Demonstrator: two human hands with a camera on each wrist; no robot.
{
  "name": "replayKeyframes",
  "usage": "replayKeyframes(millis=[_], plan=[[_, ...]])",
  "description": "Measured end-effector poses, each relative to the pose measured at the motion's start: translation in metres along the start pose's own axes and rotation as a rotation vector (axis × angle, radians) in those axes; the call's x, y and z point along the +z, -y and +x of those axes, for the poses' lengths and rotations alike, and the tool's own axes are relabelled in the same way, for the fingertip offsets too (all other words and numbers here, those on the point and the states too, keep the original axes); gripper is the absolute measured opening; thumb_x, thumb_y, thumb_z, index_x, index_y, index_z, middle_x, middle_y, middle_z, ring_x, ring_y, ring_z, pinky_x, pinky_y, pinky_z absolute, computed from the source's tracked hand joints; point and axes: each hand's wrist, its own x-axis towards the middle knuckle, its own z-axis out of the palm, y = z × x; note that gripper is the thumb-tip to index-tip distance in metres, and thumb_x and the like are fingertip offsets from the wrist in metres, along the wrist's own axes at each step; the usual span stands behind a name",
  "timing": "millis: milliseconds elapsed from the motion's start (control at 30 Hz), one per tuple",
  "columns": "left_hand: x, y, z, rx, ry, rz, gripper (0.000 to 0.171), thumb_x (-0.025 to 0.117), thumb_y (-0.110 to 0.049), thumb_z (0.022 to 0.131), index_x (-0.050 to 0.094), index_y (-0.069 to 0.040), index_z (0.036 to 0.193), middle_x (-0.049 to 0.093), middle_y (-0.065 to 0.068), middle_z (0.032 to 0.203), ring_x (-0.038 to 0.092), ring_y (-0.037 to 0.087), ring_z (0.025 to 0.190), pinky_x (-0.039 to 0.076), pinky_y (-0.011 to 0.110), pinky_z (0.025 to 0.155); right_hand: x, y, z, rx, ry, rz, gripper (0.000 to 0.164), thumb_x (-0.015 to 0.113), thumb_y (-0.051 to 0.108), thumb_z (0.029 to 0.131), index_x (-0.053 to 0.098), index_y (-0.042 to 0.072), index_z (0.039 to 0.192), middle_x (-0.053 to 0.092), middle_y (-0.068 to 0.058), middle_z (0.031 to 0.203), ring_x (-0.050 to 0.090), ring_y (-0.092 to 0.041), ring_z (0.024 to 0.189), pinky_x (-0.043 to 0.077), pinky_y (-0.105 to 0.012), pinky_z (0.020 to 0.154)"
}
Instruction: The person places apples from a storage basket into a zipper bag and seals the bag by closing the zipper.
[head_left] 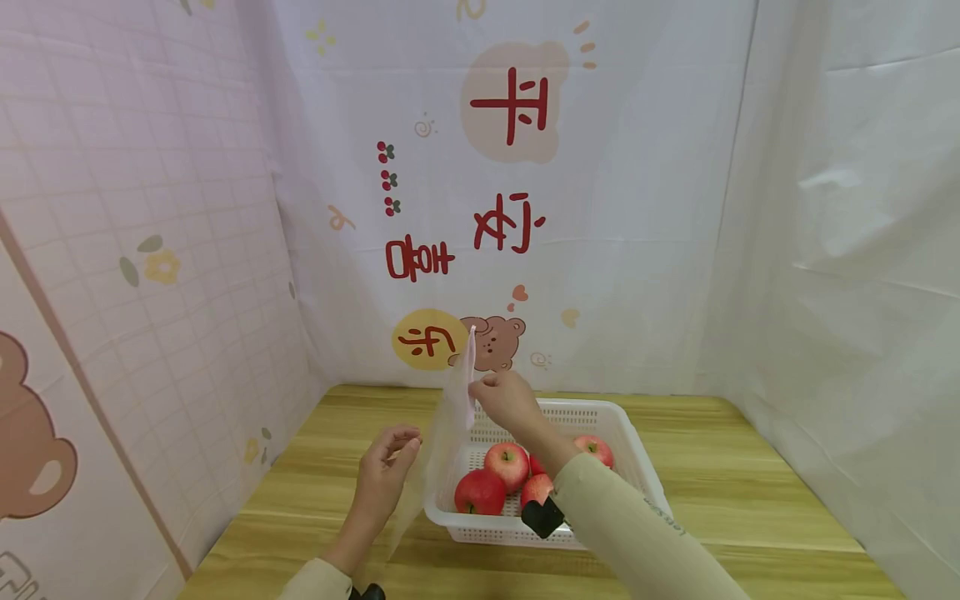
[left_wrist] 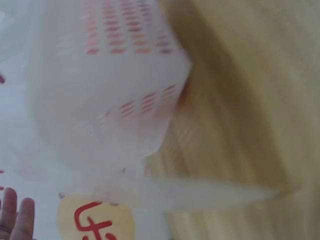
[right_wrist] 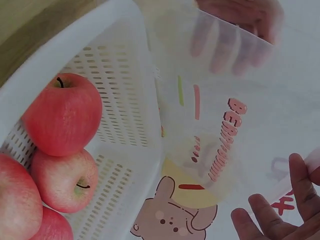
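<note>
My right hand (head_left: 513, 408) pinches the pinkish upper edge of a thin translucent plastic bag (head_left: 448, 425), which hangs as a flat sheet along the left side of the white basket (head_left: 431, 508). On the bag's left, my left hand (head_left: 384, 475) is raised with loosely bent fingers beside the film. The right wrist view shows the left fingers (right_wrist: 217, 55) through the bag. Several red apples sit in the basket, among them a dark red apple (head_left: 480, 493) at the front left and a paler apple (head_left: 506, 465) behind it. My right forearm partly hides the others.
The basket stands on a wood-grain table (head_left: 315, 475). White printed curtains (head_left: 630, 208) hang behind the table and along both sides. Black straps (head_left: 542, 517) are worn at the wrists.
</note>
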Motion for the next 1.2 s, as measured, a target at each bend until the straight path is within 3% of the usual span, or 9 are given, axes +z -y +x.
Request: replayKeyframes(millis=[200,333,567,767,833,900,1033,1100,1200], plan=[[-0.016,-0.013,0.023,-0.106,0.03,0.059,0.025,0.059,-0.031,0.1,0.066,-0.011,0.113,0.07,0.006,0.109,0.064,0.021,0.102,0.049,0.041,0.086,0.008,-0.004,-0.004,-0.012,-0.026,-0.023,0.028,0.055,0.022,0.091,0.071,0.013,0.07,0.027,0.005,0.05,0.023,-0.012,0.048,0.021,-0.028,0.046],[-0.02,-0.027,0.039,-0.135,0.069,0.091,0.031,0.059,-0.038,0.1,0.065,-0.012,0.116,0.068,0.007,0.114,0.063,0.024,0.107,0.048,0.045,0.088,0.012,-0.006,-0.007,-0.01,-0.039,-0.014,0.026,0.055,0.023,0.091,0.075,0.012,0.078,0.026,0.005,0.053,0.023,-0.013,0.051,0.021,-0.029,0.047],[-0.012,-0.052,0.073,-0.097,0.183,0.141,0.035,0.063,-0.036,0.097,0.065,-0.006,0.116,0.066,0.009,0.114,0.062,0.026,0.108,0.049,0.047,0.092,0.019,-0.006,-0.012,-0.05,-0.07,0.042,0.025,0.056,0.022,0.093,0.077,0.012,0.082,0.031,0.006,0.051,0.029,-0.012,0.049,0.024,-0.027,0.045],[-0.002,-0.067,0.093,-0.138,0.304,0.23,0.035,0.064,-0.037,0.097,0.065,-0.008,0.116,0.065,0.008,0.116,0.061,0.028,0.108,0.05,0.048,0.09,0.028,-0.006,-0.016,-0.086,-0.108,0.023,0.026,0.057,0.02,0.093,0.077,0.011,0.078,0.044,0.003,0.05,0.039,-0.012,0.049,0.032,-0.027,0.045],[0.0,-0.071,0.097,-0.158,0.343,0.262,0.035,0.063,-0.037,0.097,0.065,-0.008,0.115,0.065,0.008,0.115,0.06,0.028,0.108,0.05,0.048,0.091,0.032,-0.007,-0.017,-0.087,-0.12,0.015,0.025,0.058,0.02,0.093,0.076,0.012,0.079,0.058,-0.002,0.061,0.045,-0.015,0.055,0.037,-0.028,0.047],[0.002,-0.075,0.099,-0.17,0.378,0.289,0.035,0.063,-0.037,0.097,0.066,-0.007,0.114,0.065,0.008,0.115,0.06,0.029,0.108,0.05,0.049,0.09,0.035,-0.008,-0.019,-0.094,-0.138,-0.006,0.024,0.058,0.021,0.093,0.076,0.014,0.078,0.07,-0.007,0.084,0.054,-0.018,0.065,0.04,-0.029,0.05],[0.006,-0.078,0.101,-0.176,0.413,0.337,0.034,0.066,-0.039,0.094,0.067,-0.008,0.105,0.066,0.008,0.111,0.062,0.028,0.105,0.052,0.045,0.085,0.043,-0.01,-0.021,-0.142,-0.194,-0.058,0.024,0.06,0.022,0.092,0.077,0.015,0.077,0.066,-0.009,0.126,0.065,-0.026,0.097,0.045,-0.031,0.056],[0.007,-0.078,0.101,-0.171,0.423,0.352,0.031,0.069,-0.039,0.092,0.067,-0.009,0.099,0.066,0.007,0.109,0.063,0.027,0.102,0.052,0.041,0.08,0.046,-0.011,-0.022,-0.161,-0.22,-0.083,0.025,0.06,0.022,0.091,0.078,0.015,0.075,0.066,-0.007,0.127,0.063,-0.027,0.11,0.049,-0.034,0.063],[0.008,-0.078,0.101,-0.151,0.439,0.368,0.026,0.07,-0.036,0.092,0.066,-0.01,0.091,0.067,0.007,0.107,0.064,0.026,0.101,0.052,0.038,0.076,0.05,-0.011,-0.024,-0.166,-0.25,-0.088,0.025,0.061,0.023,0.091,0.078,0.017,0.073,0.067,-0.005,0.124,0.062,-0.027,0.113,0.051,-0.041,0.077]])
